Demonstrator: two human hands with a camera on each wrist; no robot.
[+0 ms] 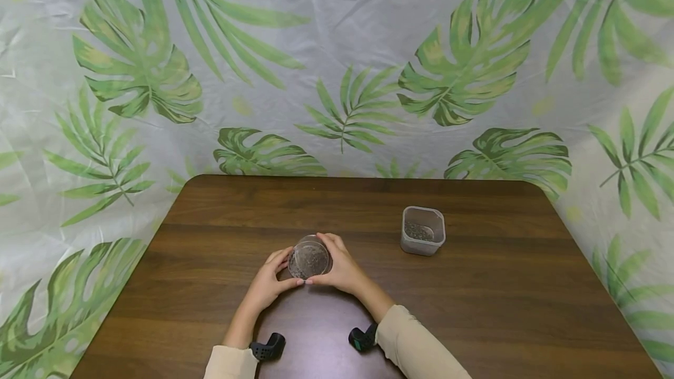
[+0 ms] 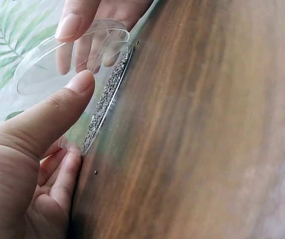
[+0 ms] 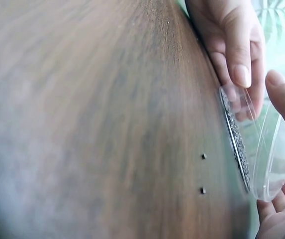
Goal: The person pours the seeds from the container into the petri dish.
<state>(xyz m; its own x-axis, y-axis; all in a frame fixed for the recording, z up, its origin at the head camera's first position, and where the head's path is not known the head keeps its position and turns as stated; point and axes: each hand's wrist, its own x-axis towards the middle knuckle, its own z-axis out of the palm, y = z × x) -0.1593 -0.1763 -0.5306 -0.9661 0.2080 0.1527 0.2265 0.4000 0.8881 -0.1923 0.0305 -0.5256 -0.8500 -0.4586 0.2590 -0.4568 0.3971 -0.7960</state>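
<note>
A clear petri dish (image 1: 292, 268) with a layer of dark grey granules (image 2: 105, 102) sits on the table. My left hand (image 1: 267, 284) holds it at the left side, fingers low at its wall and thumb by the near rim. Above the dish, my right hand (image 1: 341, 268) grips the clear round lid (image 3: 270, 154) between thumb and fingers. In the left wrist view the lid stands tilted, with a gap over the granules. Both thumb tips come close together at the near side of the dish in the head view.
To the right on the brown wooden table (image 1: 500, 285) stands a square translucent plastic tub (image 1: 423, 247) with similar granules in its bottom. A few stray granules (image 3: 203, 190) lie on the tabletop near the dish. Behind the table hangs a leaf-print curtain (image 1: 358, 34).
</note>
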